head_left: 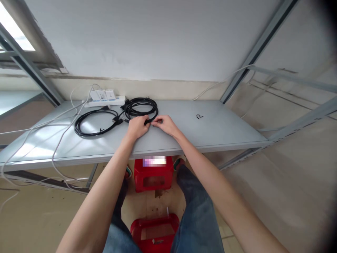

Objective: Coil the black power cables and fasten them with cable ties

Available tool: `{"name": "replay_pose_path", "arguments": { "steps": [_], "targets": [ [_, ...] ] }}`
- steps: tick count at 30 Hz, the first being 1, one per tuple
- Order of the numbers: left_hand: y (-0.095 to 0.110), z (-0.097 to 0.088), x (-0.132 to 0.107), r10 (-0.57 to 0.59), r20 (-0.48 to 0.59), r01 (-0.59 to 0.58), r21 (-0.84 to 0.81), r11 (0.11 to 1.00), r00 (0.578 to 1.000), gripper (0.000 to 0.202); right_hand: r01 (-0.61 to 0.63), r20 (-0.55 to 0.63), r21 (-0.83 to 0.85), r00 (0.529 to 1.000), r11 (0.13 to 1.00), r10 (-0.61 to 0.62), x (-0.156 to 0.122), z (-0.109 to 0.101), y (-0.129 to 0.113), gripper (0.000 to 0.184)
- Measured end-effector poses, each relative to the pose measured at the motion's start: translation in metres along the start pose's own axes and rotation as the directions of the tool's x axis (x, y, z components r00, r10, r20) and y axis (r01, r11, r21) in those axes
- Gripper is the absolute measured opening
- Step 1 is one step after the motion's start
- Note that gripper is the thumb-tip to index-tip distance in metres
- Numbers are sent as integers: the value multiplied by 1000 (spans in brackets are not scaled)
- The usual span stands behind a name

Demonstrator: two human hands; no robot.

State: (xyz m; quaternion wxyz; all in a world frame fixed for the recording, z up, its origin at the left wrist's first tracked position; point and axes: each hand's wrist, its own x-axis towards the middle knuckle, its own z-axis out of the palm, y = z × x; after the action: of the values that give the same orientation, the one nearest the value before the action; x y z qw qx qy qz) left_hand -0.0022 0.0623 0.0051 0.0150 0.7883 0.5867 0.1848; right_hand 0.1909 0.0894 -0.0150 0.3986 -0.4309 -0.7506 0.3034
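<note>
A coiled black cable [156, 109] lies on the grey shelf. My left hand [138, 127] is closed around the near side of this coil, knuckles up. Just right of it, my right hand [166, 125] pinches thumb and forefinger together against the same stretch of cable; whatever is between the fingertips is too small to make out. To the left rests a second black cable coil [77, 127], with a small tie sticking up from its near side. Black plug ends [116, 120] lie between the two coils.
A white power strip [105, 102] with white chargers [102, 94] stands against the wall. White cords [56, 149] hang over the shelf's front left edge. Small black ties [199, 116] lie to the right. Metal posts [259, 49] flank the shelf [210, 135]; red stools [154, 175] stand below.
</note>
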Motion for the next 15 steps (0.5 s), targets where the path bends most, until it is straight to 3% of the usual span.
{"name": "replay_pose_path", "arguments": {
  "steps": [9, 15],
  "targets": [
    [2, -2, -1, -1, 3, 1, 6, 1000, 1000, 24, -10, -2, 22, 1000, 1000, 10, 0, -2, -1, 22],
    [0, 1, 0, 2, -7, -2, -6, 1000, 1000, 25, 0, 11, 52, 1000, 999, -1, 0, -2, -3, 52]
  ]
}}
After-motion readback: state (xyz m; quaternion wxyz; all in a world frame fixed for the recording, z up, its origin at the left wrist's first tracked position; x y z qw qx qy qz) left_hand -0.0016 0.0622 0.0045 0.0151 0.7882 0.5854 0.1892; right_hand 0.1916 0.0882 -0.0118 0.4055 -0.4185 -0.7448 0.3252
